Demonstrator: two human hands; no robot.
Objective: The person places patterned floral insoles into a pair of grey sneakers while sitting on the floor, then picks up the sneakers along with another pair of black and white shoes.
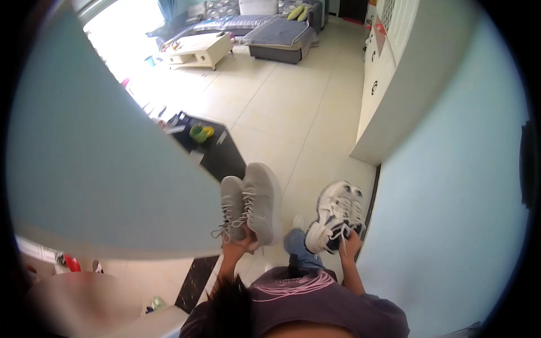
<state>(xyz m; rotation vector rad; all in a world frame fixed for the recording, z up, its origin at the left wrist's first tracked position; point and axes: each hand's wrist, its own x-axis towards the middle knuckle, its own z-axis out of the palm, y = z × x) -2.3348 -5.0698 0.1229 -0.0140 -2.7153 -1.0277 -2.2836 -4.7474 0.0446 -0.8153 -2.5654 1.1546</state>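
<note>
My left hand (243, 242) is closed on a pair of grey lace-up sneakers (260, 203) at their heel ends, toes pointing away from me. The laces of the left shoe hang loose. On the other side, my right hand (350, 243) grips a pair of white and dark sneakers (333, 217) by the heel end, their toes also pointing forward. Both pairs are held up in front of my body, apart from each other. The fingers are partly hidden by the shoes.
A pale blue wall (96, 158) curves along the left, another wall (456, 169) along the right. Beyond the grey shoes stands a dark cabinet (228, 155) with a green cup (197, 134). Tiled floor (282, 118) leads to a coffee table (197, 50) and sofa (276, 36).
</note>
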